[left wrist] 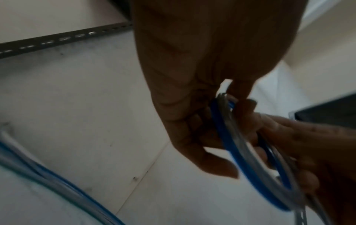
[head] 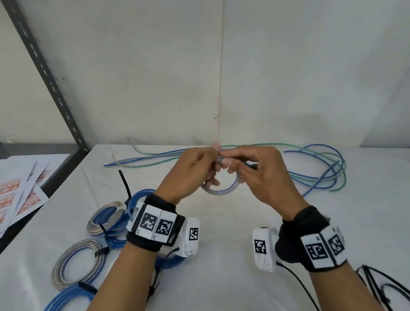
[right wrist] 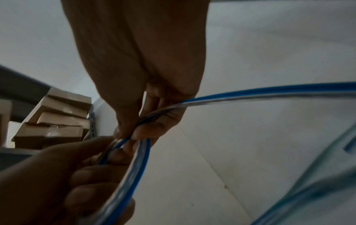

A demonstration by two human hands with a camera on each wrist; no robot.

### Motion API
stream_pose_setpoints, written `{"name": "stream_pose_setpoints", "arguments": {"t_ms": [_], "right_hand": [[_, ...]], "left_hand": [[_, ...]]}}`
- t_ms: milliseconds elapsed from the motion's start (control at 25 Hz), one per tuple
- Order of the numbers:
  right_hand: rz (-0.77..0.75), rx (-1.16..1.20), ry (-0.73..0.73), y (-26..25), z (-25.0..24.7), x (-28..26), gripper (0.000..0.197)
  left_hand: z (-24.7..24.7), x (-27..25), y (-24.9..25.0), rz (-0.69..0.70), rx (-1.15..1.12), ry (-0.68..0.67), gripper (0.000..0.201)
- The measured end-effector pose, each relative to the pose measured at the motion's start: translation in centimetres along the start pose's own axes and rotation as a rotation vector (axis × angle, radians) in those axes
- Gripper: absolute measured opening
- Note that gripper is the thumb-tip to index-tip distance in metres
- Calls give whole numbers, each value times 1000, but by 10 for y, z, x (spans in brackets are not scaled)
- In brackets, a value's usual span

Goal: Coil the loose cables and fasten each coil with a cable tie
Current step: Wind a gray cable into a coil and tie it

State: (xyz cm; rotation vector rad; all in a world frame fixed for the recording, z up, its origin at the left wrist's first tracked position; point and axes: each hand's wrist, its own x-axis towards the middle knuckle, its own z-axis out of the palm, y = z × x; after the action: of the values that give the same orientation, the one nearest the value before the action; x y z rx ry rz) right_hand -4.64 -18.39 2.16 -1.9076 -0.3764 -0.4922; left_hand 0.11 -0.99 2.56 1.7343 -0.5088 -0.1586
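Observation:
Above the middle of the table both hands hold a small coil of blue-and-clear cable. My left hand grips the coil's top with curled fingers; the left wrist view shows the coil running under those fingers. My right hand pinches the same cable where it meets the coil. In the right wrist view the cable's tail comes in from the right, passes between the right fingers and joins the coil. Loose blue, green and clear cables lie behind and to the right.
Several tied coils lie on the white table at front left, one with a long black tie sticking up. Black cable ties lie at the front right. Printed sheets and a shelf upright stand left; cardboard boxes are stacked there.

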Motion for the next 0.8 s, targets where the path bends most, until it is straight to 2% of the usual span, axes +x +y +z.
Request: {"name": "stream_pose_setpoints", "arguments": {"t_ms": [80, 160, 280, 440, 520, 640, 720, 800], "right_hand": [[6, -55, -38, -1, 0, -1, 14], [24, 1, 29, -4, -2, 0, 8], [28, 95, 168, -5, -1, 0, 5], [60, 295, 226, -11, 25, -4, 13], [41, 346, 262, -13, 26, -2, 11], [44, 272, 190, -13, 4, 0, 10], [56, 190, 124, -13, -8, 0, 8], [60, 181, 104, -13, -10, -1, 9]], "left_hand": [[5, -3, -1, 74, 135, -19, 54], [6, -3, -1, 140, 163, 65, 52], [3, 1, 2, 176, -9, 265, 47], [8, 2, 5, 182, -321, 357, 47], [6, 2, 7, 133, -362, 314, 49], [-4, -1, 9, 74, -233, 121, 50], [-7, -4, 9, 146, -22, 39, 39], [-4, -6, 9, 228, 78, 35, 29]]}}
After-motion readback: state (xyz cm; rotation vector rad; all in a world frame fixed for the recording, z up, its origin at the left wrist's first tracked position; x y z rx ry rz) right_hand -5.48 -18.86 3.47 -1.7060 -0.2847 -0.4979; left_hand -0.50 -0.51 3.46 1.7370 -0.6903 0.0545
